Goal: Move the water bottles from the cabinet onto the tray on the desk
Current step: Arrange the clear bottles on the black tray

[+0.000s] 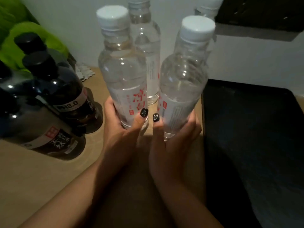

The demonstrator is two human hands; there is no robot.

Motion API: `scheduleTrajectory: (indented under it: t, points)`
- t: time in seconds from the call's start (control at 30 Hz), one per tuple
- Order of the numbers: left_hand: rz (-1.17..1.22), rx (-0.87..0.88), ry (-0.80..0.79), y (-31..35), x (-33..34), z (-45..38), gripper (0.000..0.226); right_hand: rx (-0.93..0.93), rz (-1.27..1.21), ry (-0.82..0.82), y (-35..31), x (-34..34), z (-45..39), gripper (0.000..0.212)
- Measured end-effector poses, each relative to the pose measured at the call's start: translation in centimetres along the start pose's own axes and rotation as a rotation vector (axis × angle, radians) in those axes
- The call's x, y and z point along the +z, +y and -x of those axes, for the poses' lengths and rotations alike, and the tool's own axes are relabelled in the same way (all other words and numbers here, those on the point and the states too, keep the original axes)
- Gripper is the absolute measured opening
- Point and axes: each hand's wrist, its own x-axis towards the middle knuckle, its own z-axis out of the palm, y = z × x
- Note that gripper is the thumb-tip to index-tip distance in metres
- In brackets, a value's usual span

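Left hand: your left hand [122, 127] is wrapped round the base of the left bottle [122, 74], thumb across the label, holding it upright
Right hand: your right hand [174, 137] grips the right bottle [182, 83] the same way, low on the body, tilted slightly inward
Bottles' place: both are raised just above the wooden shelf [32, 175], side by side and nearly touching; a third clear bottle [148, 51] stands behind them against the wall, and another white cap [207, 5] shows at the top edge
Handling: the bottles look full, so expect real weight in each hand; the thin clear plastic will give a little under a squeeze and is smooth, so a low grip leaves them top-heavy; taking hold nearer the labelled middle would likely steady them
Surface: pale wood, flat, with a dark panel [246, 129] to your right that may be the tray, though the dim light makes this hard to tell
Room: dark-capped bottles [57, 96] crowd the left with something green [32, 35] behind them; a white wall [246, 60] closes the back
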Motion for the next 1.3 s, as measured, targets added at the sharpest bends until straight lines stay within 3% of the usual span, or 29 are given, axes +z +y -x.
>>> scheduleTrajectory:
  t: [0.13,0.4,0.6,0.73,0.97,1.17,1.3]
  points:
    - [-0.002,0.066,-0.012,0.1,-0.2,0.2,0.052,0.051,-0.068,0.047,0.1,-0.3,-0.3,0.083]
    - [-0.1,0.203,-0.021,-0.5,-0.5,0.4,0.058,-0.047,-0.077,-0.014,0.3,-0.9,-0.3,0.057]
    - [-0.09,0.207,0.036,0.1,-0.2,1.0,0.05,-0.105,0.019,-0.028,-1.2,-1.9,0.2,0.076]
    - [-0.006,0.156,0.089,0.3,-0.5,1.2,0.063,-0.127,0.05,-0.037,-1.9,-2.5,-0.6,0.098]
    - [0.179,0.038,0.092,0.3,-1.3,1.5,0.034,-0.159,-0.005,-0.151,-1.3,-3.8,-0.2,0.068]
    - [0.21,0.061,-0.004,0.5,-1.0,2.1,0.031,-0.223,0.136,-0.1,-1.4,-3.8,0.9,0.087]
    - [0.122,0.122,-0.032,0.2,-1.2,1.9,0.03,-0.195,0.038,-0.128,-1.1,-4.4,-0.1,0.08]
